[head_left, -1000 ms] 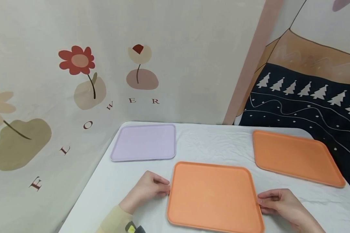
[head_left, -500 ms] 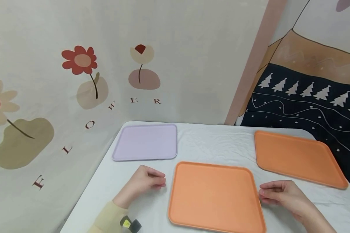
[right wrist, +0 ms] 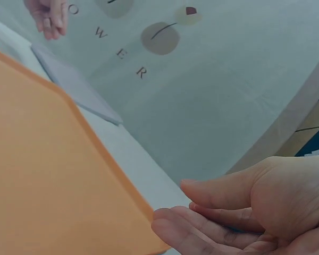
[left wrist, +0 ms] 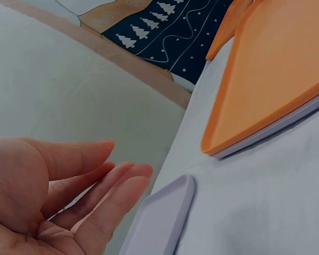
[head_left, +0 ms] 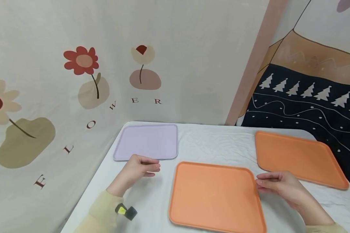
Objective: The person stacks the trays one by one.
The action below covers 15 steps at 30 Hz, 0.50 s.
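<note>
An orange tray [head_left: 215, 197] lies at the front middle of the table. In the left wrist view the edge of a lilac tray [left wrist: 303, 114] shows directly beneath it. My left hand [head_left: 135, 170] hovers to its left, thumb and fingers apart with nothing between them, in front of another lilac tray [head_left: 147, 142] at the back left. My right hand [head_left: 284, 189] is raised beside the orange tray's right edge, fingertips overlapping the rim in the head view. The right wrist view shows its fingers [right wrist: 175, 226] loosely bent, thumb apart, holding nothing.
A second orange tray [head_left: 300, 158] lies at the back right, behind my right hand. White cloth [head_left: 213, 142] covers the table. A curtain with printed flowers [head_left: 192, 64] stands behind and to the left, and a dark tree-patterned cloth [head_left: 303, 106] is at the right.
Both hands have come away from the front orange tray's sides. My left hand has moved left and up, its fingers spreading; my right has lifted slightly. The trays stay in place.
</note>
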Each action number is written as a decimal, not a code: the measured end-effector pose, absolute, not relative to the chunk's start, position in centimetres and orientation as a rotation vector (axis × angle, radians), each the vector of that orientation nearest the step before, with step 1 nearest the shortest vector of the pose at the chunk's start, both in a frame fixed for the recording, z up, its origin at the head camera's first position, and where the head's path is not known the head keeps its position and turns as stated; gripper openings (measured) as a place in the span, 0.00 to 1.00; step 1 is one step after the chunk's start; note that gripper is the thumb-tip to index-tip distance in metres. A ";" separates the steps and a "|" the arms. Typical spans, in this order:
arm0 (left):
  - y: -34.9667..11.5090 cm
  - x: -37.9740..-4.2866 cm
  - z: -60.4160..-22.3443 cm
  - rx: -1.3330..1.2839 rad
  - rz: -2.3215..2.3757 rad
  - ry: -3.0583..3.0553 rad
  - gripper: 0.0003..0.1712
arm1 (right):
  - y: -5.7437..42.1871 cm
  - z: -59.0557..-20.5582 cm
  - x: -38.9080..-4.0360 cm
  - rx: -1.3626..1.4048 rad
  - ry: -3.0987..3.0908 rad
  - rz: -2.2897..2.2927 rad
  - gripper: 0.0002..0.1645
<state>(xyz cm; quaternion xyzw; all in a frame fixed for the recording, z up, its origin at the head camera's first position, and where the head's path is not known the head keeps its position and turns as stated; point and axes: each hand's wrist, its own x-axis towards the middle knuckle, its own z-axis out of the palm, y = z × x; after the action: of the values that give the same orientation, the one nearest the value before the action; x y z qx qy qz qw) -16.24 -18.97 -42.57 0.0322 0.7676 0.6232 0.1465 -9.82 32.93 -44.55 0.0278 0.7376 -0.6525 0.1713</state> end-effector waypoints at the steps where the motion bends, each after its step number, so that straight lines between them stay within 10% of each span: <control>1: -19.2 -16.5 -42.4 0.094 1.800 2.213 0.21 | 32.8 -44.5 -10.1 0.069 2.091 -1.858 0.22; 15: -23.7 -19.7 -42.1 0.013 1.868 2.321 0.23 | 29.7 -42.6 -13.2 -0.037 2.071 -1.914 0.26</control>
<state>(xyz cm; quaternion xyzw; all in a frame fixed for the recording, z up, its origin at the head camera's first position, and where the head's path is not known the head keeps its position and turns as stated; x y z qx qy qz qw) -19.73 -23.74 -42.05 0.0042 0.7764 0.6250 0.0809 -13.20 29.66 -42.58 -0.0131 0.7249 -0.6699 0.1600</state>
